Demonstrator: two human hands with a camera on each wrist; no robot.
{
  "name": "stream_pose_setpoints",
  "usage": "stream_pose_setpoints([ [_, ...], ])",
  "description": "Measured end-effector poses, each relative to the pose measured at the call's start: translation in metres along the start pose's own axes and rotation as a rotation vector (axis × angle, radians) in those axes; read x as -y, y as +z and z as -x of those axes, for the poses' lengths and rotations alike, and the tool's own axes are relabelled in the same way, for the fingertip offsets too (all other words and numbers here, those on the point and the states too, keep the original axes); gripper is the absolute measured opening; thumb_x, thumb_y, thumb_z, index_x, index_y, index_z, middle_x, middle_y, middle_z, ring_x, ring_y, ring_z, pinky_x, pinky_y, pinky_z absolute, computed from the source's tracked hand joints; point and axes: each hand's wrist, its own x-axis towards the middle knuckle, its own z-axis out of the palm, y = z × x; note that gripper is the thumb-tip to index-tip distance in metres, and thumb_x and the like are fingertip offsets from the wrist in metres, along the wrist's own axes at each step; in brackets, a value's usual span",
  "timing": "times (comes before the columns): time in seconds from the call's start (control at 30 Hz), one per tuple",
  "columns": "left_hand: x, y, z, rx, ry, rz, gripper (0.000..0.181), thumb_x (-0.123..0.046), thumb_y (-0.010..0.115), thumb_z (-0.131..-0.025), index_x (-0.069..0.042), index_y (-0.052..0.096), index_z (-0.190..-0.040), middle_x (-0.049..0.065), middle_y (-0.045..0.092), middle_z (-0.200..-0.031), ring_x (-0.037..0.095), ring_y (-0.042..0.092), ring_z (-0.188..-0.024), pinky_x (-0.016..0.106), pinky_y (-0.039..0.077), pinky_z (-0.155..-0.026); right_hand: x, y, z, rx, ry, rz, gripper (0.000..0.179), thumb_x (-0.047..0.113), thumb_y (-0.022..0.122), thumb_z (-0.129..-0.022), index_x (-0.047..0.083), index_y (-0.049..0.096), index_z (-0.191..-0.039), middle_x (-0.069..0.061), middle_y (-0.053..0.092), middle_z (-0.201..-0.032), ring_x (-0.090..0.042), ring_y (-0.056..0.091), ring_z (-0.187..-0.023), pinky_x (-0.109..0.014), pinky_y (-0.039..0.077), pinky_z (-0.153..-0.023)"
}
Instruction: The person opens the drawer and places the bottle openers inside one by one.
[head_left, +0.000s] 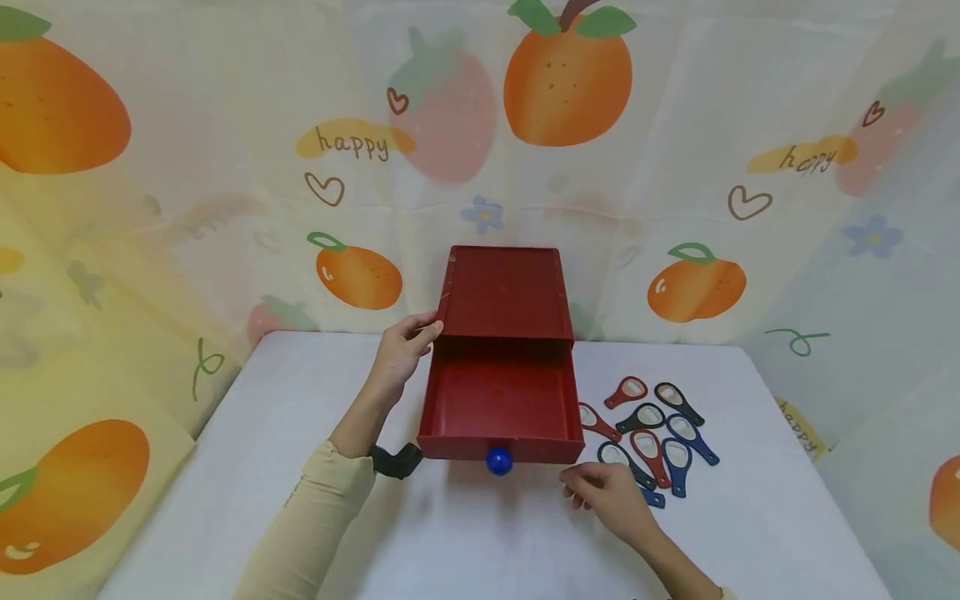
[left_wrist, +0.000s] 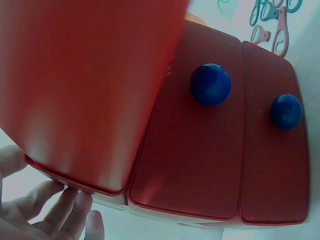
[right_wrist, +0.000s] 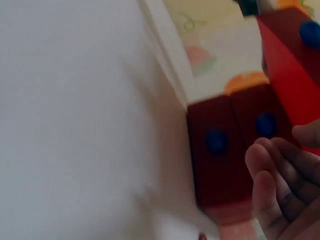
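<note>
A red drawer cabinet [head_left: 506, 292] stands against the back of the table, with its top drawer [head_left: 498, 450] pulled far out and the red floor inside showing. Two lower drawers, pushed in, each carry a blue knob [left_wrist: 210, 84] in the left wrist view. My left hand [head_left: 401, 354] touches the cabinet's left side near its top front corner, fingertips against the wall. Just below the drawer's front right corner hovers my right hand [head_left: 603, 492], fingers loosely bent and holding nothing. Beside it lie several small magnifying glasses [head_left: 677, 467] with red, blue and dark handles.
A white table [head_left: 247, 467] bears everything. Behind it hangs a fruit-print cloth [head_left: 480, 192], which also runs along both sides. A black piece of gear [head_left: 397, 461] sits at my left wrist, close to the drawer's front left corner.
</note>
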Motion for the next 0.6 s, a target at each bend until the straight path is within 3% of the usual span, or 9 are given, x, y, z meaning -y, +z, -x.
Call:
stream_pose_setpoints([
  [0.1, 0.001, -0.001, 0.001, 0.007, -0.011, 0.003, 0.046, -0.028, 0.058, -0.098, -0.006, 0.053, -0.138, 0.016, 0.056, -0.138, 0.03, 0.052, -0.125, 0.049, 0.044, -0.107, -0.006, -0.02, -0.007, -0.047, 0.023, 0.072, 0.028, 0.022, 0.064, -0.094, -0.003, 0.073, -0.102, -0.015, 0.073, -0.084, -0.013, 0.064, -0.065, -0.02, 0.055, -0.063],
  [0.3, 0.0, -0.003, 0.003, 0.01, -0.024, 0.011, 0.045, -0.029, 0.057, -0.098, -0.008, 0.055, -0.137, 0.014, 0.057, -0.138, 0.029, 0.052, -0.126, 0.048, 0.044, -0.107, -0.005, -0.061, -0.023, -0.184, -0.027, 0.258, 0.023, 0.018, 0.063, -0.095, -0.001, 0.073, -0.101, -0.013, 0.073, -0.084, -0.021, 0.065, -0.073, -0.017, 0.053, -0.063],
  [0.6, 0.0, -0.001, 0.0, -0.028, 0.004, -0.019, 0.043, -0.027, 0.061, -0.096, -0.006, 0.059, -0.133, 0.017, 0.06, -0.133, 0.029, 0.056, -0.12, 0.045, 0.045, -0.105, 0.0, -0.111, -0.051, -0.315, -0.035, 0.403, 0.029, 0.018, 0.06, -0.096, -0.009, 0.07, -0.103, -0.024, 0.072, -0.092, -0.029, 0.066, -0.081, -0.021, 0.051, -0.065],
])
